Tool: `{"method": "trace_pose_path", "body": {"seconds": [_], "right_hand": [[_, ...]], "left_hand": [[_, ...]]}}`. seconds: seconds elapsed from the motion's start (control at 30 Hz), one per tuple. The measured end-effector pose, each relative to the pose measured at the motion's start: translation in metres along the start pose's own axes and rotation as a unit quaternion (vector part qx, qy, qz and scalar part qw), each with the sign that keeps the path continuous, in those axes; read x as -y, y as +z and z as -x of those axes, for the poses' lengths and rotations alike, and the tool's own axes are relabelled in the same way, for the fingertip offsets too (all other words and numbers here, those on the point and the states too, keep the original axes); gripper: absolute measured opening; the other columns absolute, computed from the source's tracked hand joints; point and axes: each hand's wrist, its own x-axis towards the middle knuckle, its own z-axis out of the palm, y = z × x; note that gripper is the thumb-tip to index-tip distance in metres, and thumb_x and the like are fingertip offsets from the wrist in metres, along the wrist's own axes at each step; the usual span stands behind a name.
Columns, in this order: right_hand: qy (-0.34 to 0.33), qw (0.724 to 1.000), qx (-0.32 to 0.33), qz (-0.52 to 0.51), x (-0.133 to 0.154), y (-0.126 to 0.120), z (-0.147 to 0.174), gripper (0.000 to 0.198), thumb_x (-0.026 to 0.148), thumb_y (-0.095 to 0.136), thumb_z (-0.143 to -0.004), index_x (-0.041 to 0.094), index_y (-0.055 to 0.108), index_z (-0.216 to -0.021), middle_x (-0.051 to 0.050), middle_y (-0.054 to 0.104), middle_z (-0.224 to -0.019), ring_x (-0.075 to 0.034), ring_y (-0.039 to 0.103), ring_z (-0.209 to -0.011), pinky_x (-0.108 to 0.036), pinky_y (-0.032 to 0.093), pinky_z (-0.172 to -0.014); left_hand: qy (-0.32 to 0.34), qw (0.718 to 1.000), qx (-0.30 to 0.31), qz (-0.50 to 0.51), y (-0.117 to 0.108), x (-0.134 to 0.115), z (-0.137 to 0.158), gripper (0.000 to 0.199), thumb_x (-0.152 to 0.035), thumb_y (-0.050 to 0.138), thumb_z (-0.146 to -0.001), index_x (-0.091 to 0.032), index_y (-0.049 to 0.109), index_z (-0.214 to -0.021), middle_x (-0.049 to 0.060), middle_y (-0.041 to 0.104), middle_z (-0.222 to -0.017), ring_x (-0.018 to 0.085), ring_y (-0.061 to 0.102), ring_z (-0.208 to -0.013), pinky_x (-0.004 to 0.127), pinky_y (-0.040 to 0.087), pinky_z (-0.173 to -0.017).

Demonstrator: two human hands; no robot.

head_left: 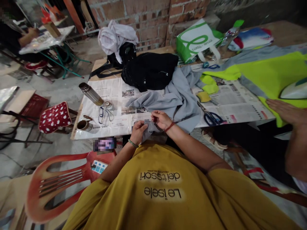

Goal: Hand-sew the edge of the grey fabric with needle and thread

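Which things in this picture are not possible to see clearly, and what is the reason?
Head view only:
- Grey cloth: the pinched part is covered by the left hand and right hand.
- Needle or thread: too small to tell.
- Iron: cut off by the right edge.
- Object on the red chair: blurred out.
- Co-worker's hand: arm leaves the frame.

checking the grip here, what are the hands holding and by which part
Both hands hold the grey cloth by its near edge at the table's front. The left hand bunches a fold of it; the right hand pinches the same edge beside it.
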Motion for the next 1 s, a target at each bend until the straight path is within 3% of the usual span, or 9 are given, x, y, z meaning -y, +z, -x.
{"method": "trace_pose_path", "body": {"seconds": [0.13,0.27,0.5,0.7,0.77,0.83,0.93,1.0], "right_hand": [[-0.018,1.0,0.008,0.003,0.022,-0.008,-0.009,0.021,0.022,0.069,-0.077,0.019,0.049,-0.079,0.005,0.059,-0.061,-0.006,0.051,-0.046,-0.018,0.041,-0.047],[-0.015,0.999,0.044,0.015,0.039,-0.006,-0.011,0.023,0.029,0.066,-0.083,0.022,0.044,-0.089,0.003,0.066,-0.074,-0.011,0.061,-0.055,-0.02,0.045,-0.048],[-0.056,0.998,-0.025,-0.027,0.056,-0.007,-0.023,0.012,0.024,0.053,-0.093,0.023,0.041,-0.09,0.005,0.063,-0.068,-0.01,0.063,-0.059,-0.02,0.05,-0.052],[-0.092,0.996,-0.002,-0.014,0.056,-0.009,-0.029,0.008,0.025,0.052,-0.093,0.023,0.045,-0.09,0.004,0.064,-0.072,-0.009,0.062,-0.058,-0.02,0.05,-0.05],[-0.091,0.995,0.002,0.046,0.052,-0.012,-0.034,0.006,0.024,0.054,-0.091,0.022,0.049,-0.092,0.003,0.065,-0.075,-0.009,0.061,-0.057,-0.02,0.049,-0.049],[-0.082,0.985,-0.041,0.148,0.046,-0.019,-0.04,0.008,0.021,0.057,-0.088,0.02,0.054,-0.095,0.001,0.064,-0.076,-0.009,0.06,-0.055,-0.02,0.047,-0.048],[-0.095,0.935,-0.141,0.311,0.04,-0.04,-0.04,0.015,0.02,0.057,-0.086,0.019,0.059,-0.101,-0.001,0.065,-0.077,-0.011,0.061,-0.057,-0.022,0.049,-0.053],[-0.119,0.897,-0.138,0.404,0.036,-0.057,-0.029,0.019,0.023,0.055,-0.088,0.018,0.062,-0.105,-0.002,0.067,-0.08,-0.013,0.063,-0.064,-0.025,0.05,-0.062]], "left_hand": [[-0.008,1.0,0.001,-0.004,-0.004,-0.001,0.004,0.026,-0.031,0.079,-0.061,-0.016,0.062,-0.072,-0.003,0.063,-0.065,0.009,0.055,-0.058,0.022,0.045,-0.058],[-0.014,1.0,0.004,-0.012,-0.006,-0.001,0.003,0.026,-0.033,0.078,-0.063,-0.016,0.063,-0.076,-0.002,0.064,-0.068,0.01,0.056,-0.06,0.023,0.046,-0.061],[-0.018,1.0,-0.005,-0.015,-0.009,-0.004,0.002,0.031,-0.037,0.079,-0.061,-0.016,0.063,-0.077,-0.001,0.065,-0.07,0.01,0.056,-0.062,0.023,0.046,-0.062],[-0.018,0.997,0.064,-0.039,-0.008,-0.018,-0.001,0.037,-0.031,0.082,-0.058,-0.015,0.065,-0.086,0.0,0.068,-0.076,0.01,0.059,-0.066,0.022,0.047,-0.065],[-0.025,0.996,0.059,-0.063,-0.011,-0.021,-0.005,0.031,-0.029,0.081,-0.059,-0.014,0.065,-0.08,-0.001,0.066,-0.072,0.01,0.058,-0.063,0.021,0.046,-0.062],[-0.034,0.996,0.039,-0.07,-0.015,-0.021,-0.01,0.027,-0.029,0.08,-0.06,-0.014,0.064,-0.076,-0.002,0.064,-0.067,0.01,0.056,-0.06,0.021,0.045,-0.059],[-0.046,0.998,0.007,-0.038,-0.024,-0.018,-0.017,0.027,-0.028,0.08,-0.058,-0.014,0.064,-0.074,-0.003,0.064,-0.066,0.01,0.057,-0.059,0.022,0.046,-0.059],[-0.051,0.999,-0.012,-0.011,-0.03,-0.014,-0.021,0.029,-0.027,0.081,-0.055,-0.014,0.064,-0.074,-0.002,0.065,-0.066,0.01,0.058,-0.06,0.022,0.047,-0.06]]}}
